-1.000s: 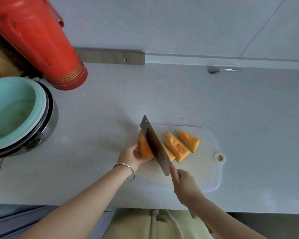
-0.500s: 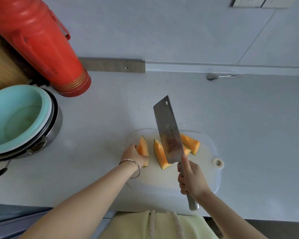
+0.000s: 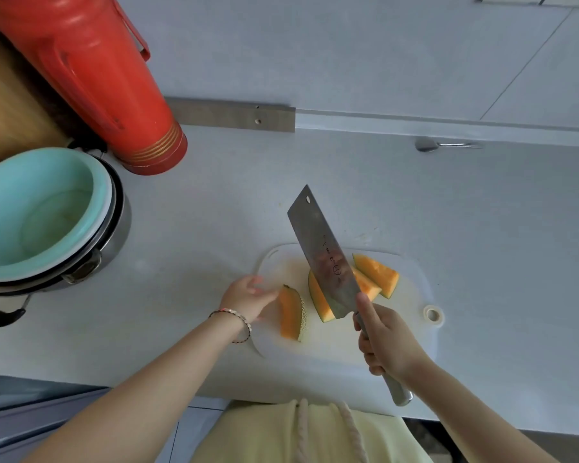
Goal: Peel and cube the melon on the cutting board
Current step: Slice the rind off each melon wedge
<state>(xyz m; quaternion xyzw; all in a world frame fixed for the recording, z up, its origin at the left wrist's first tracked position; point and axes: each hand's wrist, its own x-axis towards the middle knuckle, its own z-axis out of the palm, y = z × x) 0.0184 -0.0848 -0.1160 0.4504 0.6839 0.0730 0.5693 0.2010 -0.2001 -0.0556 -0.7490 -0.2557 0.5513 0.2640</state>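
Changed since half a second back: left melon wedge [image 3: 291, 315] now nearer the front edge, lying flat, netted rind to the right; left grip [image 3: 248, 295] eased off it.

Right grip [image 3: 386, 340] wrapped tight round cleaver [image 3: 321, 252] handle, forefinger up near blade heel. Blade angled away and to the left, broad face up, over second wedge [image 3: 320, 304] and hiding part of it; contact there unclear.

Left grip spread loosely, fingertips just touching far end of left melon wedge, not curled round it; slightly blurred. Bracelet [image 3: 236, 320] on that wrist.

Third wedge [image 3: 366, 284] and fourth wedge [image 3: 378, 274] just right of blade, touching each other. All four on white cutting board [image 3: 411, 342], rind on, nothing cubed.

Board on grey counter [image 3: 482, 212]. Spoon [image 3: 428, 145] at back by the wall. Red thermos [image 3: 97, 78] far left, teal basin [image 3: 41, 208] nested in metal pot [image 3: 119, 228] beside it.
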